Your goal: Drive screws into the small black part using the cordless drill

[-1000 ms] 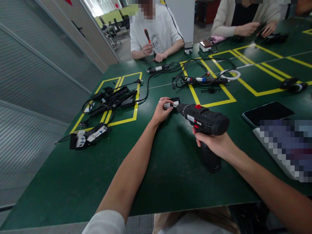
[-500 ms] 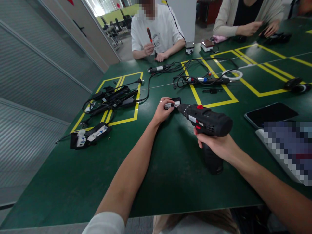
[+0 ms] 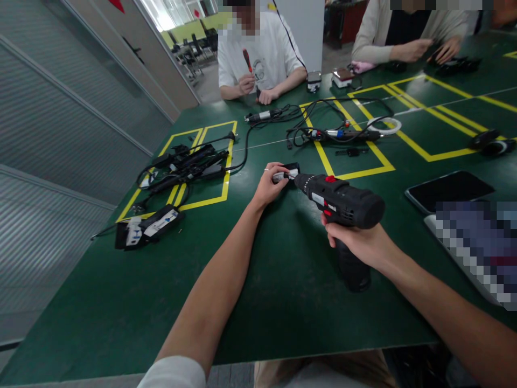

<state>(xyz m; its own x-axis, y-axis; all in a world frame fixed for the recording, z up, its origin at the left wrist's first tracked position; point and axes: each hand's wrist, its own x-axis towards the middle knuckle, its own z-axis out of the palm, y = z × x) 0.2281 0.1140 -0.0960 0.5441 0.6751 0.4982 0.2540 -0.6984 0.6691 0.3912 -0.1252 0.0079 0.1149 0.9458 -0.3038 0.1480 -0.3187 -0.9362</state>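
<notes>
My right hand [image 3: 355,240] is wrapped round the grip of a black and red cordless drill [image 3: 343,199], which points left and away from me. The drill's tip meets a small black casing with a pale label [image 3: 294,170] lying on the green table [image 3: 258,302]. Fingers of my left hand [image 3: 272,183] close over the near left side of that casing and hold it against the table. Just what the bit touches is too small to make out.
To the left lie a heap of black adapters and cables [image 3: 189,167] and an opened black casing [image 3: 149,226]. Corded tools [image 3: 335,133] lie beyond my hands. A phone [image 3: 448,189] rests at the right. Across the table, a person holds a screwdriver [image 3: 247,60]; another person's hands [image 3: 448,49] handle dark parts.
Almost nothing differs. The drill and both my hands keep their places, with only a very slight shift of the view.
</notes>
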